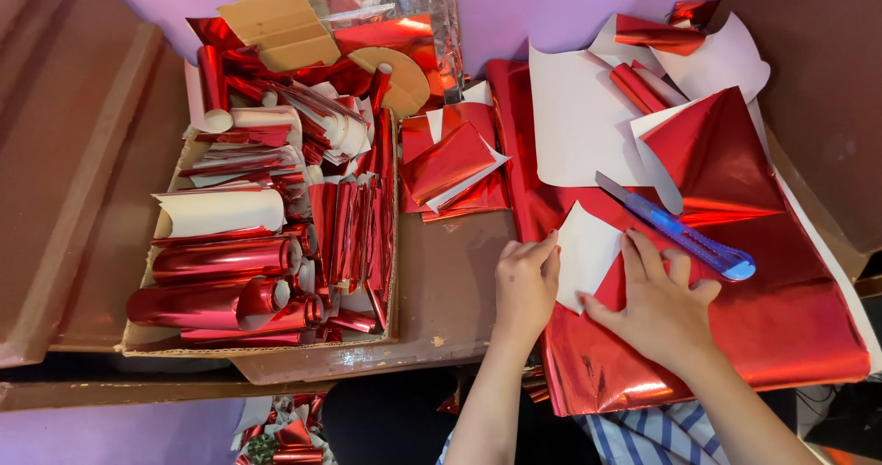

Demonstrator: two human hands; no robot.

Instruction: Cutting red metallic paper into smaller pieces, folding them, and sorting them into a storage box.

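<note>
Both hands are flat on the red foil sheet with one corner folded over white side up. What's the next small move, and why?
Probably press along the crease of the folded corner. The left hand pins its left edge and the right hand its lower right edge on the red foil sheet, while the blue knife lies untouched beside them.

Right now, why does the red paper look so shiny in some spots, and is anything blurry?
In the head view, light bounces off the red foil sheet, making bright white streaks near its bottom edge and on the foil rolls in the cardboard box. The left hand, right hand and blue utility knife look sharp; only the far corners look slightly soft.
</note>
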